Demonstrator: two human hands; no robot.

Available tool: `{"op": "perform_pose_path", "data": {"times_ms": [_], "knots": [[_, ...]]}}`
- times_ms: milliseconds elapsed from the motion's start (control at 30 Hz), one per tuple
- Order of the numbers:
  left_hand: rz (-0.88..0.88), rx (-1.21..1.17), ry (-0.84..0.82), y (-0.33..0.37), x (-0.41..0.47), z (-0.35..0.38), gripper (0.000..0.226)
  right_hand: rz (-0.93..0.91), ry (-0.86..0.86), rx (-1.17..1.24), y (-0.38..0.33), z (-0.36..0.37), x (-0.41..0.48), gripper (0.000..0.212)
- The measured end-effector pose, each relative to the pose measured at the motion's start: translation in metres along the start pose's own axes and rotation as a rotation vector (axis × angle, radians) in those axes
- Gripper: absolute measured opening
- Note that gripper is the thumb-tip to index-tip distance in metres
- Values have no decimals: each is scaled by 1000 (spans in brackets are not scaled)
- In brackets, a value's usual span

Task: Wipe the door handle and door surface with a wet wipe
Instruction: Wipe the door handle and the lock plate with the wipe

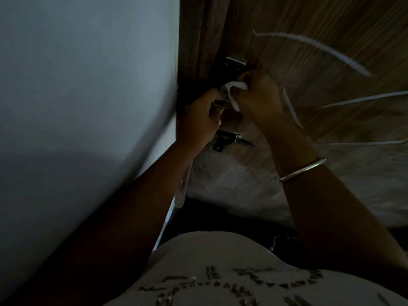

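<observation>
Head view | L hand (198,117) fingers curled round door handle (219,104) | R hand (258,96) clutched wet wipe (234,86) against it | door (309,51) beside wall (88,85)

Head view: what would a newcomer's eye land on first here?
The white wet wipe, pinched in the right hand at mid-frame, stands out against the dark wooden door. Just left of it the left hand grips the door handle. A silver bangle shines on the right wrist, lower right.
</observation>
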State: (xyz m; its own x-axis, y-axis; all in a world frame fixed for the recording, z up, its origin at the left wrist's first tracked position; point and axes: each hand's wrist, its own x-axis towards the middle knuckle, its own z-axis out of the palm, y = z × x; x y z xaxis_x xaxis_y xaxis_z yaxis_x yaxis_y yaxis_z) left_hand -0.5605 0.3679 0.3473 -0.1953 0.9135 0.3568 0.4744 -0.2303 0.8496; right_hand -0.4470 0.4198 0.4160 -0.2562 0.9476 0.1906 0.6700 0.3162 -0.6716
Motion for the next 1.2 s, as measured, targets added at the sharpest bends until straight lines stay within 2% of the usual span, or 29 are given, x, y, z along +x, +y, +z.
{"op": "perform_pose_path", "data": {"times_ms": [133,367,533,700,833,1100,1200], "knots": [[5,1,13,-1,1,1,16,36,-2,-184,5,4,6,24],[-16,-8,25,-4,1,4,14,122,54,-132,5,12,3,39],[6,19,22,-6,1,4,14,87,45,-138,6,11,2,37],[2,33,21,-6,2,6,20,19,176,46,-2,11,-3,25],[68,58,72,-5,0,11,22,66,118,110,-10,15,-3,31],[131,60,114,-9,1,15,35,-15,84,7,-12,17,-6,35],[144,70,135,-9,3,15,29,-37,97,-31,-12,19,-7,32]]}}
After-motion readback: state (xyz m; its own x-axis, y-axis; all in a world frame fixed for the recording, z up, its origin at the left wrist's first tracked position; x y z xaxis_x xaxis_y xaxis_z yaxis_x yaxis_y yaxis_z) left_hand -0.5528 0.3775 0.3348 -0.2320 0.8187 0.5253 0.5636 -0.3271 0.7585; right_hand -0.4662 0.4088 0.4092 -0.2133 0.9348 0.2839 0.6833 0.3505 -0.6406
